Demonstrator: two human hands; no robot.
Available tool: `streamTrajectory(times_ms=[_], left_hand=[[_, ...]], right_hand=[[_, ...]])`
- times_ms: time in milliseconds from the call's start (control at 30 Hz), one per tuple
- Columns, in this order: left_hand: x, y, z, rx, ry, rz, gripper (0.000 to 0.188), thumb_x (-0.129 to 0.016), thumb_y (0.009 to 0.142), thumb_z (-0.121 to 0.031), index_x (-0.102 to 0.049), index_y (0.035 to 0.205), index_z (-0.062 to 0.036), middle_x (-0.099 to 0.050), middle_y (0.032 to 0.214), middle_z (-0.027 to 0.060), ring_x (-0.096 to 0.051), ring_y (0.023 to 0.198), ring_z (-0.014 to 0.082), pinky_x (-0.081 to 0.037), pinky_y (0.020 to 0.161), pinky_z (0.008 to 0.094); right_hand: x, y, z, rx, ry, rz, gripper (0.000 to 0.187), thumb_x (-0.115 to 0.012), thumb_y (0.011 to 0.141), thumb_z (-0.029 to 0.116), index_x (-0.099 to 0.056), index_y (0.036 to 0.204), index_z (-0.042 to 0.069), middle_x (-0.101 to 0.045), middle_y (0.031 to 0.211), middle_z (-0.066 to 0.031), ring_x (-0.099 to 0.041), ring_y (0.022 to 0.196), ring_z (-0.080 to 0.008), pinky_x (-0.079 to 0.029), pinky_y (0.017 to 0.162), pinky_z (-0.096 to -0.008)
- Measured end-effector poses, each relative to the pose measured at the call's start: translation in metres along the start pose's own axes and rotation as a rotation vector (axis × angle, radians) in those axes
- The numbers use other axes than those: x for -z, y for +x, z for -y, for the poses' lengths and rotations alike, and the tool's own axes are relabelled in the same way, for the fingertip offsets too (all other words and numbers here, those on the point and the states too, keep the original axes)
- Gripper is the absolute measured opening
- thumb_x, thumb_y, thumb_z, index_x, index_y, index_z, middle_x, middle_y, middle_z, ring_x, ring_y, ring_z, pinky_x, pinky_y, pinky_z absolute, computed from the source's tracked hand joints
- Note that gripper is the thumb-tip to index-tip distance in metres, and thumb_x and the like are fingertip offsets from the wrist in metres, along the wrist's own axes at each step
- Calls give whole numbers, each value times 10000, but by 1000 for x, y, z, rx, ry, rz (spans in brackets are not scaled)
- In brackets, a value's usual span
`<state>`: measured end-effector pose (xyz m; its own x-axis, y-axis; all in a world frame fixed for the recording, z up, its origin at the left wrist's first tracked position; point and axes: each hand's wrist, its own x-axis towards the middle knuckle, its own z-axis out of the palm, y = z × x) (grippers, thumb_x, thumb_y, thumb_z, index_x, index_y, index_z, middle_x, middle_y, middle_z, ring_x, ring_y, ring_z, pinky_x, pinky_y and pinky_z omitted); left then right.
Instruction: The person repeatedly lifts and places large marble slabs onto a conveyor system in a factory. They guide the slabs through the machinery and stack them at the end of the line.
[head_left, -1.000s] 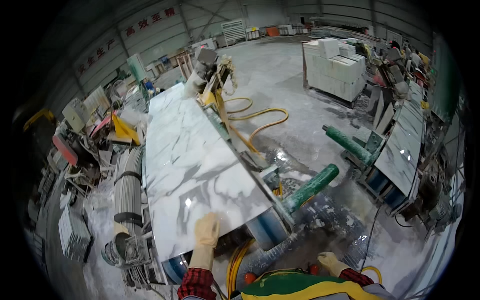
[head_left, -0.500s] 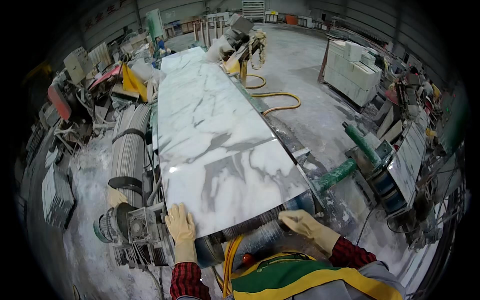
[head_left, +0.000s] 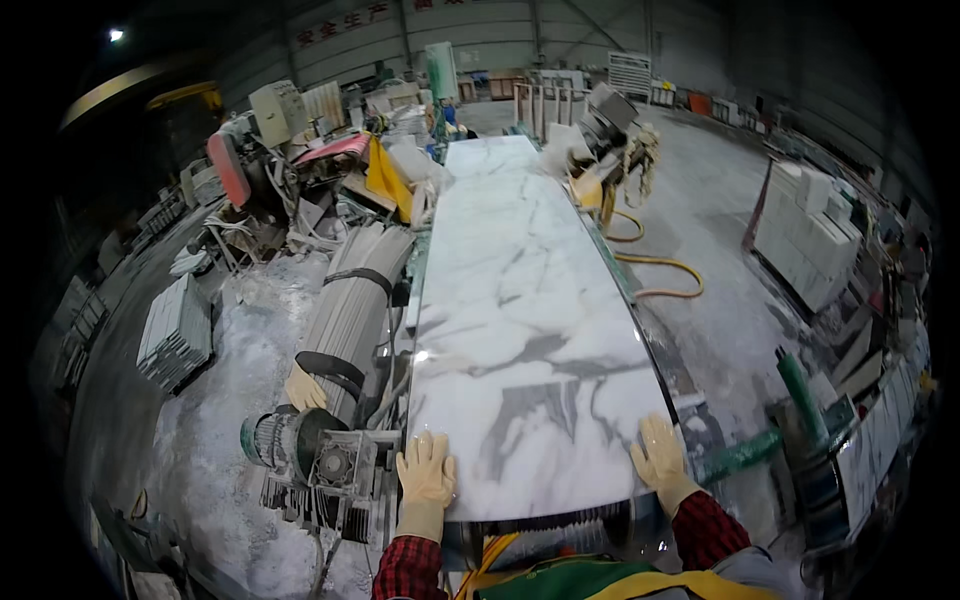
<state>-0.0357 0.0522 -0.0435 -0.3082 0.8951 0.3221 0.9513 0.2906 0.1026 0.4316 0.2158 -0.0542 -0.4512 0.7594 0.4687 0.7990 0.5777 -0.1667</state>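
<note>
A long, polished white marble slab (head_left: 530,340) with grey veins lies flat on a roller conveyor, running away from me. My left hand (head_left: 426,475), in a cream rubber glove, rests on its near left corner with fingers stretched forward. On the near right corner lies my right hand (head_left: 660,462), in a matching glove, its fingers spread along the slab's edge. Neither hand holds anything. Below the slab's near end, part of the dark ridged belt (head_left: 555,526) shows.
A grey motor (head_left: 275,440) and a strapped bundle of pale strips (head_left: 352,300) stand left of the slab. To the right are a green cylinder (head_left: 740,457) and a yellow hose (head_left: 665,262). Stacked pale blocks (head_left: 808,235) sit farther right. Machinery (head_left: 600,125) flanks the slab's far end.
My right hand has moved from beyond the slab's near edge onto its right corner. My left hand stays at the left corner. The view has turned left and up.
</note>
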Motion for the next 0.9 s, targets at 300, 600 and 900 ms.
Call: streamTrajectory(times_ms=[300,600,900], left_hand=[[6,22,-12,61,4,-60,488,-646,969,-383,-615,1424,-212,-595,1485,98,-482,1417,341,-346,1132,683],[13,22,-18,95,41,-100,458,-647,980,-390,-596,1411,-244,-584,1490,41,-518,1386,281,-388,1092,635],[16,21,-21,174,-8,-2,480,-649,998,-379,-555,1450,-248,-557,1551,29,-482,1446,284,-365,1134,621]], right_hand=[[-33,78,-44,93,52,3,595,-642,964,308,-594,1441,-45,-579,1485,-314,-523,1392,-488,-357,1223,-560],[-48,79,-63,37,95,57,591,-652,960,263,-595,1447,-68,-583,1476,-323,-525,1369,-521,-352,1211,-593],[-46,83,-62,12,103,44,544,-670,956,196,-606,1410,-97,-579,1465,-344,-524,1377,-526,-362,1211,-573]])
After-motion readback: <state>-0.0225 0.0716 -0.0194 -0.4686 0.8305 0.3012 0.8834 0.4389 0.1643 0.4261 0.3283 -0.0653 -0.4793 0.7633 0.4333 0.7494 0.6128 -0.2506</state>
